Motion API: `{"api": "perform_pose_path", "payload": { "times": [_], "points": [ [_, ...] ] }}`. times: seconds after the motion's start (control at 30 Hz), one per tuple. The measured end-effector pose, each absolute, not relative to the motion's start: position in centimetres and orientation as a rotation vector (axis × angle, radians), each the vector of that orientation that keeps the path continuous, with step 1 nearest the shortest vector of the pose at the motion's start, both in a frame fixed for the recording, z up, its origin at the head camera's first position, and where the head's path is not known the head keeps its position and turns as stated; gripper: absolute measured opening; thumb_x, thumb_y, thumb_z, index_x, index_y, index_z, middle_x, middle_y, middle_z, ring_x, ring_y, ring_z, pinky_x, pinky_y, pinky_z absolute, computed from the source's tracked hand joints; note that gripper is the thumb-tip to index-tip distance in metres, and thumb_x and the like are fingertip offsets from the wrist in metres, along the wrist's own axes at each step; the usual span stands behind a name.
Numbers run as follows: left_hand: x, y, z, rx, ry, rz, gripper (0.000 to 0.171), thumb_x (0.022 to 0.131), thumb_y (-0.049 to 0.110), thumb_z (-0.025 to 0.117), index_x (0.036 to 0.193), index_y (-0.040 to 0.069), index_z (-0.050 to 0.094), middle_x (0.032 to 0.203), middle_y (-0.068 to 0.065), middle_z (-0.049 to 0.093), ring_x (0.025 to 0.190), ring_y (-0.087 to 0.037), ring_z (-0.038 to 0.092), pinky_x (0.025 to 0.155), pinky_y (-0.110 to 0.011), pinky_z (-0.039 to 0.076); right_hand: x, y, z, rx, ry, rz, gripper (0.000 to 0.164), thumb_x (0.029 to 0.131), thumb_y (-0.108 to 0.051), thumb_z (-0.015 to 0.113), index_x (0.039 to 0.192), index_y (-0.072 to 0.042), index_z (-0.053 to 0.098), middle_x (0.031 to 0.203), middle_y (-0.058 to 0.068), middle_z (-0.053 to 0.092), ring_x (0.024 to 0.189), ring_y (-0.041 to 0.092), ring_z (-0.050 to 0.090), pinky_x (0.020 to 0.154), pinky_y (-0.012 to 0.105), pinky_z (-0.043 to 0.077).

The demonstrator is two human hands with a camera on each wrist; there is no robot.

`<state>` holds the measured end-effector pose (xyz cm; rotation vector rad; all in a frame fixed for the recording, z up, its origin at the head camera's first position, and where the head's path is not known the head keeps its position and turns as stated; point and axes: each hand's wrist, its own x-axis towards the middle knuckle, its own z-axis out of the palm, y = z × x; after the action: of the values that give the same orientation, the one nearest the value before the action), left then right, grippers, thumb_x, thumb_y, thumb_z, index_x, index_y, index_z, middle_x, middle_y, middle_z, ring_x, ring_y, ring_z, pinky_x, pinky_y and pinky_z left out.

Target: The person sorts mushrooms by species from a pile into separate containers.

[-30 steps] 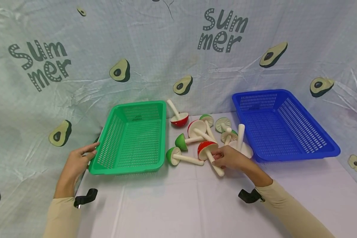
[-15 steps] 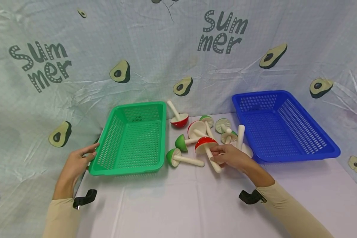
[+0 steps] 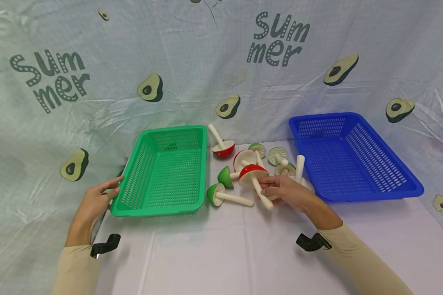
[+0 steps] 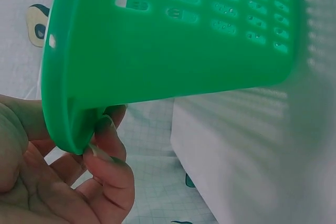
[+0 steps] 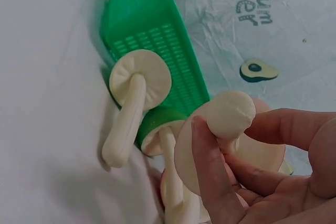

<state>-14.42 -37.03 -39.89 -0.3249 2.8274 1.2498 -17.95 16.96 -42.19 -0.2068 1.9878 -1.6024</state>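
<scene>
My right hand pinches the white stem of a red-capped toy mushroom, thumb and fingers round it. In the right wrist view the stem end points at the camera. The cap overlaps the mushrooms behind it. At the left, my left hand holds the near left corner of a green plastic basket. Its fingers curl under the rim in the left wrist view. Near the right hand lie a green-capped mushroom on its side and another green-capped one.
A blue basket stands at the right. Between the baskets lie several more toy mushrooms, among them a red one with its stem up beside the green basket. A printed cloth hangs behind the white table.
My right hand has raised the red-capped mushroom slightly and moved it a little left and away from me, its cap tipping more upright. The left hand stays at the green basket.
</scene>
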Motion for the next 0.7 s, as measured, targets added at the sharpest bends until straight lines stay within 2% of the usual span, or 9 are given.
{"api": "perform_pose_path", "payload": {
  "times": [0.2, 0.47, 0.7],
  "points": [
    [-14.4, -37.0, -39.8, -0.305, 2.828, 1.256, 0.049, 0.109, 0.024, 0.048, 0.156, 0.012, 0.042, 0.145, -0.027, 0.044, 0.096, -0.011, 0.054, 0.07, -0.029, 0.051, -18.2, 16.9, -41.7, -0.27, 1.932, -1.646, 0.061, 0.095, -0.015, 0.065, 0.149, 0.004, 0.045, 0.151, 0.02, 0.048, 0.12, 0.026, 0.064, 0.099, 0.049, 0.051],
    [-14.2, -37.0, -39.7, -0.283, 2.819, 1.269, 0.05, 0.109, 0.022, 0.048, 0.157, 0.01, 0.04, 0.145, -0.028, 0.043, 0.096, -0.011, 0.054, 0.069, -0.029, 0.05, -18.6, 16.4, -41.3, -0.34, 1.843, -1.715, 0.062, 0.097, -0.011, 0.062, 0.152, 0.005, 0.039, 0.146, 0.025, 0.052, 0.123, 0.035, 0.063, 0.094, 0.044, 0.054],
    [-14.3, -36.9, -39.8, -0.303, 2.823, 1.264, 0.05, 0.109, 0.022, 0.048, 0.157, 0.012, 0.04, 0.146, -0.027, 0.043, 0.097, -0.014, 0.054, 0.07, -0.029, 0.05, -18.8, 15.7, -40.8, -0.327, 1.845, -1.716, 0.062, 0.096, -0.012, 0.065, 0.152, 0.002, 0.041, 0.142, 0.02, 0.056, 0.115, 0.022, 0.067, 0.096, 0.043, 0.053]
  ]
}}
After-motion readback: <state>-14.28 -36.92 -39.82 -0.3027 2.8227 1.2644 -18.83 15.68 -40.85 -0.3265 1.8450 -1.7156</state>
